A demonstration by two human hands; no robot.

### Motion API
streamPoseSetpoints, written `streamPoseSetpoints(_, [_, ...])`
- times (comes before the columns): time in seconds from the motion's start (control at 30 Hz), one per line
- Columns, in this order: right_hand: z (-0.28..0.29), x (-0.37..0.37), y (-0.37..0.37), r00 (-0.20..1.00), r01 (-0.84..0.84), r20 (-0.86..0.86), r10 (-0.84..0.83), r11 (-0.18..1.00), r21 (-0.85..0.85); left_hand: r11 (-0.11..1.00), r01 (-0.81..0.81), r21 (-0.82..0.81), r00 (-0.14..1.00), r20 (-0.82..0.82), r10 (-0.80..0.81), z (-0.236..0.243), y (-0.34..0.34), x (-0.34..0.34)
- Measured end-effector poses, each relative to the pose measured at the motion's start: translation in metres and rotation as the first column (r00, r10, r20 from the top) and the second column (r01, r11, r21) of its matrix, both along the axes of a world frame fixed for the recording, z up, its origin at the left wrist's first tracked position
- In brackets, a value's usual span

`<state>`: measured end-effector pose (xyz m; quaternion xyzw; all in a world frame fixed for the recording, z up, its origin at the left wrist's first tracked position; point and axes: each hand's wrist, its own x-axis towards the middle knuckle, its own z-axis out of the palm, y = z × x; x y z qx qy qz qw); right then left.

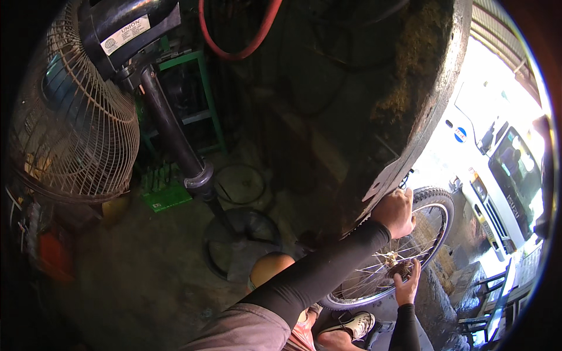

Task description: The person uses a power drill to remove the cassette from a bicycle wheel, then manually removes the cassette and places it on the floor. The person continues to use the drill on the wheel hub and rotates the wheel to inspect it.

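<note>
A spoked bicycle wheel [448, 216] with a knobbly black tyre stands tilted before me, right of centre. My left hand [396, 214], in a long black sleeve, is closed over the tyre's upper left edge, its fingers curled towards the spokes. Lower down, my right hand [407, 285] is beside the rusty brown sprocket cluster [401, 269] at the hub. Its thumb and fingers are apart; whether they touch the sprockets I cannot tell. My left forearm crosses in front of part of the rim.
A dark, worn panel [430, 99] rises right above the wheel. On the left stand a caged fan [82, 128], its black pole [170, 123] and a green metal frame [205, 93]. A red hose [246, 52] hangs overhead. A white truck [497, 193] is outside at right.
</note>
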<state>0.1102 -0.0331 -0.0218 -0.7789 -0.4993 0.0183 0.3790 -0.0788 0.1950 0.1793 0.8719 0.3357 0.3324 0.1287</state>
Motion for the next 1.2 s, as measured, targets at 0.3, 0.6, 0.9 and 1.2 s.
streamPoseSetpoints(0.3, [-0.005,0.004,0.011,0.996,0.018,0.093,-0.015,0.999,-0.034,1.000,0.005,0.010,0.999,-0.033,-0.005,-0.002,-0.005,0.004])
streamPoseSetpoints(0.6, [0.007,0.001,0.002,0.997,-0.021,0.066,0.035,0.980,-0.200,0.999,0.023,-0.044,0.999,-0.043,-0.025,0.003,-0.005,0.006])
streamPoseSetpoints(0.9, [-0.013,0.013,0.002,0.993,-0.007,0.110,0.030,0.978,-0.208,0.996,0.018,-0.082,0.996,-0.090,-0.025,0.008,-0.008,0.003])
streamPoseSetpoints(1.2, [0.004,-0.002,0.006,0.994,0.025,0.107,0.003,0.964,-0.265,0.998,0.018,-0.053,0.998,-0.057,-0.021,0.009,-0.009,0.005])
